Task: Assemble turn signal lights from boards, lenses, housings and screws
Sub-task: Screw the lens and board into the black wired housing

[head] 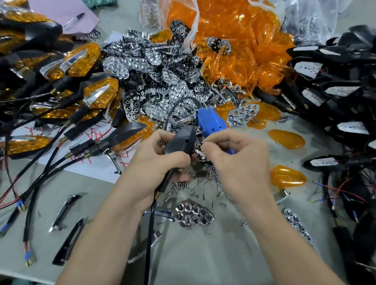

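My left hand (160, 162) grips a black turn signal housing (179, 139) back side up, its black cable (151, 227) trailing toward me. My right hand (236, 157) is closed around a blue electric screwdriver (211, 121), fingertips pinched against the housing's right edge. What is between those fingertips is hidden. Loose screws (202, 186) lie scattered on the table just below both hands. A chrome reflector (193, 213) with hexagonal cells lies under my wrists.
Finished amber lights (78, 62) with cables pile at left. Chrome reflectors (164, 76) heap in the middle, orange lenses (241, 37) spill from a bag behind. Black housings with boards (346, 95) stack at right. Single lenses (288, 177) and chrome trims (63, 210) lie loose.
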`<control>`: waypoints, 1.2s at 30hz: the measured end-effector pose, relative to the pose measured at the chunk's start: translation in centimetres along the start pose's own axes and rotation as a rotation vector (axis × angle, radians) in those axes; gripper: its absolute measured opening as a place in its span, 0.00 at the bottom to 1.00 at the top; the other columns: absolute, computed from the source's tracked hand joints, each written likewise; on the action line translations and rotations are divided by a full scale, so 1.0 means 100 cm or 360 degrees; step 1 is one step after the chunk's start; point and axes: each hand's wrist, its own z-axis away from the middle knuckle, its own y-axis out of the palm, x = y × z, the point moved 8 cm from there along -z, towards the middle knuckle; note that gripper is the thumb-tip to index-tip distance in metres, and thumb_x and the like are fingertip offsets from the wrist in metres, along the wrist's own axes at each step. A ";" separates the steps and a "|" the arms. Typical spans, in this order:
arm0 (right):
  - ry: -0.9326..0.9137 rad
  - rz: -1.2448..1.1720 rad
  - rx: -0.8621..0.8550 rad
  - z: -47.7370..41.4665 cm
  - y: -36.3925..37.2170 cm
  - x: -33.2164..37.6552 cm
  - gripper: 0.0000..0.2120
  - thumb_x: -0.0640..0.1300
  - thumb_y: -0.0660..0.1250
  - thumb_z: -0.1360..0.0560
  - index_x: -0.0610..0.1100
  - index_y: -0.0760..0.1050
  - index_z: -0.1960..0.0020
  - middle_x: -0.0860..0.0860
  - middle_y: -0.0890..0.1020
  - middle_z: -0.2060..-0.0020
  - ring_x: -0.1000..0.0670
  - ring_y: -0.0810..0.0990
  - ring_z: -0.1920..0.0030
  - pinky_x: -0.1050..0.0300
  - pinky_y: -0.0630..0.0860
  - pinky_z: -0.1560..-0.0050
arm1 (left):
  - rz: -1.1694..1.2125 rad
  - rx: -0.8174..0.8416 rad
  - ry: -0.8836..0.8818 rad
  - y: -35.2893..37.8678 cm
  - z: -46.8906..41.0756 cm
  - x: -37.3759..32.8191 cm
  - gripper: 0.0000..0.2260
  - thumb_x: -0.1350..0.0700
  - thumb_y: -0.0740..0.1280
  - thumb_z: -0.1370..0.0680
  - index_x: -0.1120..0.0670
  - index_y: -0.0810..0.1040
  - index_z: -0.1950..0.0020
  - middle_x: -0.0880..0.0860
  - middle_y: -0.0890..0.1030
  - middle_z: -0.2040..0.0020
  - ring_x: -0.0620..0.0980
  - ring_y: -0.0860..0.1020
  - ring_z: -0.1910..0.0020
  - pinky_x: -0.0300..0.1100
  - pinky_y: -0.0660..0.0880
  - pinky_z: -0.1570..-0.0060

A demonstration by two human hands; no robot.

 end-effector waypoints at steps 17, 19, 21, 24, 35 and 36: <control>0.0211 -0.0659 0.0266 -0.011 -0.002 0.004 0.16 0.26 0.75 0.30 0.46 0.86 0.66 0.48 0.86 0.69 0.54 0.83 0.68 0.64 0.79 0.62 | -0.0393 -0.0075 0.0034 0.021 -0.002 0.000 0.20 0.55 0.77 0.43 0.52 0.79 0.52 0.56 0.83 0.67 0.52 0.77 0.70 0.47 0.71 0.66; 0.0212 -0.0586 0.0287 -0.013 -0.002 0.003 0.17 0.25 0.75 0.31 0.46 0.86 0.67 0.48 0.86 0.69 0.53 0.83 0.67 0.63 0.80 0.62 | -0.0426 -0.0087 0.0050 0.021 -0.002 -0.001 0.21 0.54 0.77 0.43 0.52 0.79 0.52 0.56 0.83 0.67 0.52 0.77 0.70 0.48 0.71 0.65; 0.0252 -0.0513 0.0293 -0.016 -0.002 0.002 0.16 0.25 0.76 0.32 0.46 0.85 0.67 0.47 0.86 0.69 0.52 0.82 0.67 0.61 0.80 0.62 | -0.0434 -0.0088 0.0070 0.021 -0.002 0.000 0.21 0.53 0.77 0.44 0.52 0.78 0.53 0.56 0.83 0.67 0.52 0.77 0.70 0.50 0.71 0.64; 0.0378 -0.0454 0.0356 -0.020 0.001 -0.001 0.13 0.27 0.78 0.33 0.44 0.83 0.65 0.46 0.84 0.68 0.52 0.80 0.68 0.63 0.77 0.65 | -0.0466 -0.0097 0.0089 0.017 -0.003 -0.002 0.20 0.52 0.77 0.45 0.48 0.79 0.55 0.54 0.83 0.66 0.51 0.77 0.69 0.49 0.72 0.63; 0.0882 -0.0688 0.0587 -0.001 0.019 -0.017 0.09 0.37 0.72 0.23 0.45 0.73 0.57 0.48 0.76 0.71 0.53 0.68 0.74 0.63 0.58 0.74 | -0.0392 0.0070 0.0051 0.016 -0.005 -0.009 0.19 0.61 0.76 0.41 0.55 0.78 0.52 0.55 0.82 0.66 0.51 0.75 0.68 0.47 0.70 0.64; 0.0786 -0.0680 0.0519 -0.003 0.014 -0.013 0.08 0.39 0.72 0.23 0.44 0.74 0.57 0.48 0.77 0.70 0.52 0.69 0.74 0.64 0.60 0.75 | -0.0336 0.0069 0.0047 0.017 -0.004 -0.009 0.19 0.61 0.75 0.41 0.56 0.77 0.52 0.56 0.82 0.67 0.52 0.75 0.68 0.45 0.71 0.65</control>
